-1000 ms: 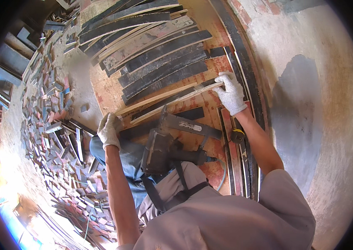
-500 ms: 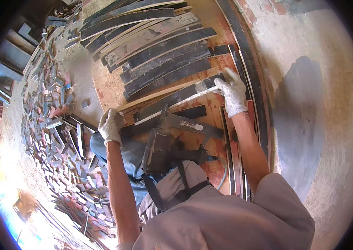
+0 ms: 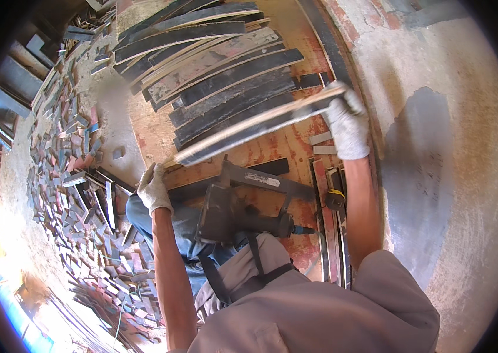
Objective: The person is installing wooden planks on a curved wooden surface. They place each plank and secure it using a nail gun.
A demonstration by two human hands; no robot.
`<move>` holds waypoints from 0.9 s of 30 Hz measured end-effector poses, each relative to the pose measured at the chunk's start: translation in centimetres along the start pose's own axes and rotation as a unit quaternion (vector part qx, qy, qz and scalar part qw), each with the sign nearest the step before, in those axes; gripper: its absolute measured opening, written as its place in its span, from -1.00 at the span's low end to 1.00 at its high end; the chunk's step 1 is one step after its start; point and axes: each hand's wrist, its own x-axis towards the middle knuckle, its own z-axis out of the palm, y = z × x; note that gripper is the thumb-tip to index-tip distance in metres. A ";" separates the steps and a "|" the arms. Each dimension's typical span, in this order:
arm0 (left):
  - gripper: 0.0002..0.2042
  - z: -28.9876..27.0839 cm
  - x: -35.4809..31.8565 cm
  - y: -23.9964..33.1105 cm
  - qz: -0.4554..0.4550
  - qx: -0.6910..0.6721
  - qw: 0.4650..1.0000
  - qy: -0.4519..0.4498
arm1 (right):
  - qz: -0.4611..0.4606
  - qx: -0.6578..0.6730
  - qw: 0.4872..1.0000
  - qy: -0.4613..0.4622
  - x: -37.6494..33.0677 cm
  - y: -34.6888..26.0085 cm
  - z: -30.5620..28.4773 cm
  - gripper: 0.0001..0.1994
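In both gloved hands I hold a long plywood strip [image 3: 255, 128], with a pale edge and a dark face, slanting up to the right above the board. My right hand [image 3: 349, 126] is closed around its far right end. My left hand [image 3: 155, 189] has its fingers closed at the lower left end, by my knee. Below the strip lies a dark nail gun [image 3: 243, 206] with a hose fitting at its right end. Another dark strip [image 3: 269, 167] lies partly beneath the gun. A yellow and black tape measure [image 3: 335, 200] sits beside my right forearm.
Several dark plywood strips [image 3: 237, 76] lie side by side on the reddish board [image 3: 296, 132] ahead. Two short pale pieces [image 3: 322, 139] lie near my right wrist. Wood offcuts [image 3: 84, 217] are heaped on the floor at left. A stained wall [image 3: 422, 176] runs along the right.
The strip has been lifted off the board, its right end raised and shifted right with my right hand. The tape measure and short pale pieces now show. My left hand has barely moved.
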 end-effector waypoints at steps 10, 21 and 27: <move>-0.84 1.2 -0.2 -1.5 0.015 -0.086 0.993 0.077 | 0.217 -0.019 0.969 0.118 -4.8 5.5 1.2 -0.73; -0.87 0.2 -0.6 0.5 -0.006 -0.004 0.999 0.052 | 0.257 -0.071 0.949 0.166 -6.7 11.5 1.5 -0.58; -0.81 -0.6 -1.2 0.5 0.017 0.083 0.996 0.034 | 0.221 -0.124 0.950 0.182 -6.8 12.2 3.2 -0.53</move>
